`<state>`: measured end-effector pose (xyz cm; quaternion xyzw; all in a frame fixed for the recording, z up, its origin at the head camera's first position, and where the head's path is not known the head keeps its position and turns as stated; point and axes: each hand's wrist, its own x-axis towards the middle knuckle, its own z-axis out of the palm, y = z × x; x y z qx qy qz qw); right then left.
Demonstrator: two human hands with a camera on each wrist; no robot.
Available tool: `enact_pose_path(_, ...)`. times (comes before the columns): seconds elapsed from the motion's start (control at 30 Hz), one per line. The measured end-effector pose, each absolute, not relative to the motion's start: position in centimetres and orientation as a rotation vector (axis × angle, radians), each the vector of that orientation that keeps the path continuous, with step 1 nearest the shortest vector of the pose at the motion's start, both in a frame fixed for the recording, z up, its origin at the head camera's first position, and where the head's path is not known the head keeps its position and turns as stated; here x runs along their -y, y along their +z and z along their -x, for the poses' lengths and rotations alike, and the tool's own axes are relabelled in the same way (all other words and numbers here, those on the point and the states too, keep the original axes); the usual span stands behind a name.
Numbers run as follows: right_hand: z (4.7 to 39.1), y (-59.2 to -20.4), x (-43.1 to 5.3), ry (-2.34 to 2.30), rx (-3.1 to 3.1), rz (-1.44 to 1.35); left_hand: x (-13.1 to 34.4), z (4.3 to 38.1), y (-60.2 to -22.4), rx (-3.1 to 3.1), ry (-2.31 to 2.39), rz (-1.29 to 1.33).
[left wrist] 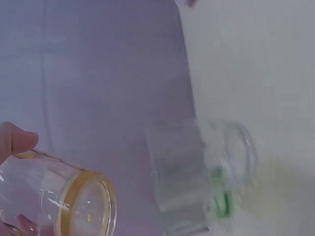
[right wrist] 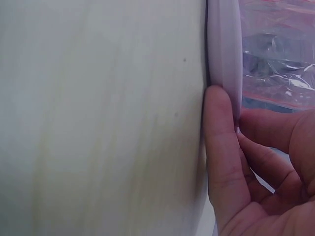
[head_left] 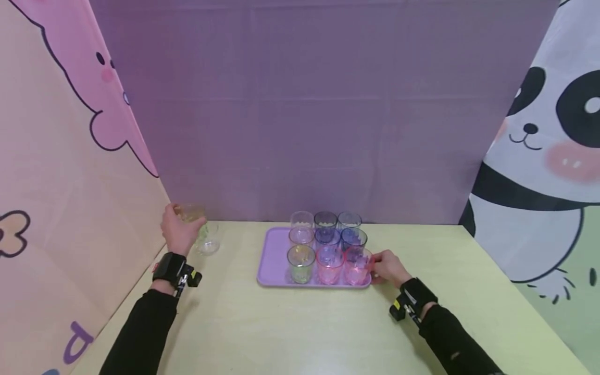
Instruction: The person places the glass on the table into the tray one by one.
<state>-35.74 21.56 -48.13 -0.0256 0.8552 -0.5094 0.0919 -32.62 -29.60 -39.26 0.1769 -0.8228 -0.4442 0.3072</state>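
Note:
At the far left, my left hand grips a clear glass with a yellow-tinted end, held up and tilted in the left wrist view. Close by, another clear glass with a green print stands on the table. My right hand is at the right front corner of a purple tray. In the right wrist view its thumb and a finger pinch the tray's rim. Just inside that corner stands a pink glass.
On the tray, glasses stand in rows: a yellow-green one, another pink one, dark-rimmed ones and clear ones. Behind the table hangs a purple cloth. Printed panels flank both sides.

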Motion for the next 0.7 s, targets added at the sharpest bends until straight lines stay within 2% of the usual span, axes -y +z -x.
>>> enact_pose_path(0.37, 35.6, -48.2, -21.6, -1.512, -2.546, 0.027, 25.0, 33.9, -39.3, 2.146, -1.274, -0.405)
enact_pose_path(0.7, 35.6, -48.3, -21.4, -1.546, -2.541, 0.054, 20.5, 35.2, -40.5, 2.026, -1.558, -0.188)
